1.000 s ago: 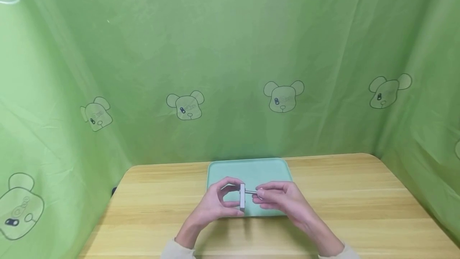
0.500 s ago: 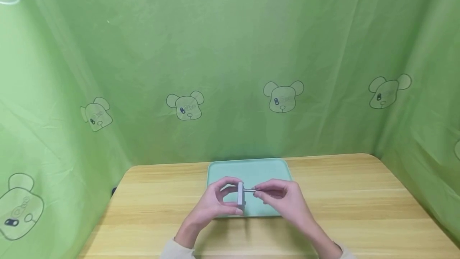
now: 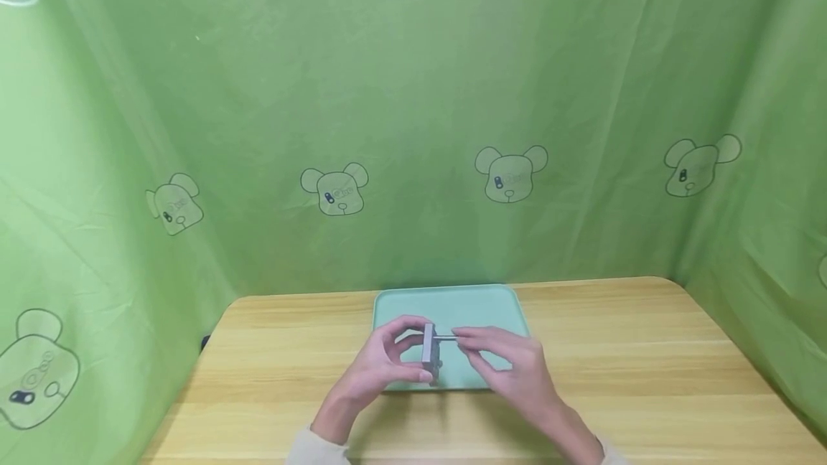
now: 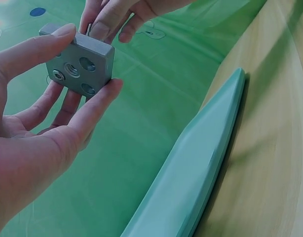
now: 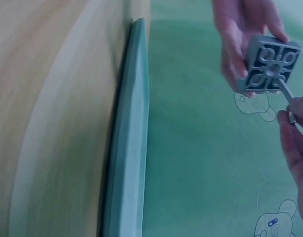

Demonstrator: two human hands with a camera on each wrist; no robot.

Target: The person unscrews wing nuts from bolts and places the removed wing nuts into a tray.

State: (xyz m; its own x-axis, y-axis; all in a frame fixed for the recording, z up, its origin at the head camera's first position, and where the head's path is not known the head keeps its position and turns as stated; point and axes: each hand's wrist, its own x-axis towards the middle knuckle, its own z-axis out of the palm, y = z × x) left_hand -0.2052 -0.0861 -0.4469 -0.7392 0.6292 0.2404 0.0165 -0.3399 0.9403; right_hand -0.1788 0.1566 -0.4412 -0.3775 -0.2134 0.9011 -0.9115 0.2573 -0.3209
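Note:
My left hand (image 3: 368, 368) grips a square grey metal block (image 4: 99, 64) by its edges, thumb on one side and fingers on the other, held up over the tray. Several round holes show on one face in the left wrist view; raised rings and recesses cover the opposite face in the right wrist view. From a corner of that ringed face sticks out a thin threaded metal screw (image 5: 285, 89). My right hand (image 3: 520, 368) pinches the screw's outer end between thumb and fingertips.
A mint-green tray (image 3: 474, 300) lies on the wooden table (image 3: 614, 350) beneath both hands. Green fabric (image 3: 413, 92) printed with bear heads hangs behind the table and on both sides.
The block has shifted slightly left and turned a little in my left hand. My right fingers have changed their hold on the screw, now reaching out straighter, and followed it left.

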